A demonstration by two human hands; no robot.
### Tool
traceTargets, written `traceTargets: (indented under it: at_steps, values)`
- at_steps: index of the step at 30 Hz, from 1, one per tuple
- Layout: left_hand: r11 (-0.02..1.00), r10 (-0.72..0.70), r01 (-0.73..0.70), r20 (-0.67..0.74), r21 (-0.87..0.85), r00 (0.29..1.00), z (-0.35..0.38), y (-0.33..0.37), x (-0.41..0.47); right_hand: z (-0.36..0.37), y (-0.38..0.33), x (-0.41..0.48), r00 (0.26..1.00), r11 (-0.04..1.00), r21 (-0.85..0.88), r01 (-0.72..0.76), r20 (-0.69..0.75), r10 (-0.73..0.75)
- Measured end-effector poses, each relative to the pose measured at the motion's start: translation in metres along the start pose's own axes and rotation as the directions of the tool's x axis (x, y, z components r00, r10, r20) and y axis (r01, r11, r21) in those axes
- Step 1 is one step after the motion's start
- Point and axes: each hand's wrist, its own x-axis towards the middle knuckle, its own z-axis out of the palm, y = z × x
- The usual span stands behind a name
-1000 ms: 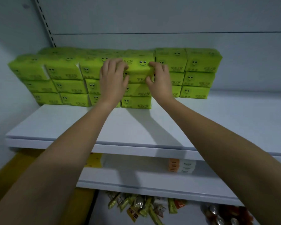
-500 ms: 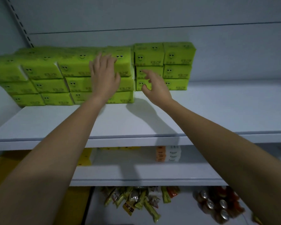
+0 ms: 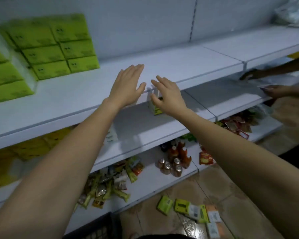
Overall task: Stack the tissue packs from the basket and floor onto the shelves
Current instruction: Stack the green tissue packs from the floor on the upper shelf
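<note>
Green tissue packs [image 3: 47,49] with smiley faces stand stacked at the left of the top white shelf [image 3: 162,66]. My left hand [image 3: 126,85] hovers over the shelf's front edge with fingers straight, holding nothing. My right hand [image 3: 167,95] is beside it, fingers spread and empty, in front of the middle shelf [image 3: 214,95]. Several tissue packs [image 3: 188,207], green and orange, lie on the tiled floor at the lower right. A dark basket [image 3: 97,230] shows at the bottom edge. A small pack [image 3: 154,110] stands on the middle shelf under my right hand.
Yellow packs [image 3: 29,147] sit on the middle shelf at left. Snack packets [image 3: 109,183], cans [image 3: 169,168] and sauce bottles [image 3: 179,152] fill the lowest shelf. Another person's hands [image 3: 266,81] work on the middle shelf at far right. A plastic bag [image 3: 292,12] lies top right.
Both my hands have left the green stack and moved right and back, now empty over the shelf edge. The view has swung right and down, showing the floor packs.
</note>
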Motion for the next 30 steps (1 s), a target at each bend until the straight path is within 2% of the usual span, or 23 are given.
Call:
traceTargets:
  at_steps: [5, 8, 11, 14, 17, 21, 24, 28, 30]
  values:
    - [0.978, 0.18, -0.159, 0.163, -0.132, 0.97, 0.091, 0.124, 0.008, -0.038, 0.108, -0.105, 0.982, 0.981, -0.037, -0.189, 0.018, 0.19]
    - [0.956, 0.262, -0.205, 0.299, -0.21, 0.918, 0.158, 0.196, -0.005, -0.043, 0.163, -0.182, 0.923, 0.924, -0.034, -0.38, 0.054, 0.381]
    - [0.931, 0.343, -0.237, 0.449, -0.277, 0.825, 0.219, 0.257, -0.031, -0.041, 0.205, -0.262, 0.776, 0.784, 0.006, -0.621, 0.146, 0.614]
    - [0.912, 0.408, -0.28, 0.6, -0.299, 0.688, 0.28, 0.3, -0.057, -0.03, 0.241, -0.34, 0.593, 0.61, -0.019, -0.792, 0.211, 0.777]
    - [0.88, 0.473, -0.339, 0.692, -0.333, 0.546, 0.34, 0.329, -0.089, -0.011, 0.264, -0.416, 0.395, 0.407, -0.007, -0.914, 0.226, 0.891]
    - [0.871, 0.475, -0.328, 0.801, -0.366, 0.365, 0.426, 0.349, -0.146, 0.032, 0.285, -0.506, 0.166, 0.188, -0.057, -0.98, 0.277, 0.947]
    - [0.88, 0.443, -0.308, 0.859, -0.363, 0.255, 0.503, 0.36, -0.195, 0.083, 0.309, -0.568, 0.058, 0.089, -0.077, -0.993, 0.336, 0.94]
    - [0.886, 0.423, -0.256, 0.901, -0.387, 0.099, 0.618, 0.376, -0.258, 0.175, 0.359, -0.649, -0.053, -0.041, -0.042, -0.998, 0.342, 0.938]
    - [0.878, 0.445, -0.249, 0.889, -0.408, 0.113, 0.694, 0.381, -0.293, 0.23, 0.394, -0.692, -0.086, -0.086, -0.015, -0.996, 0.355, 0.931]
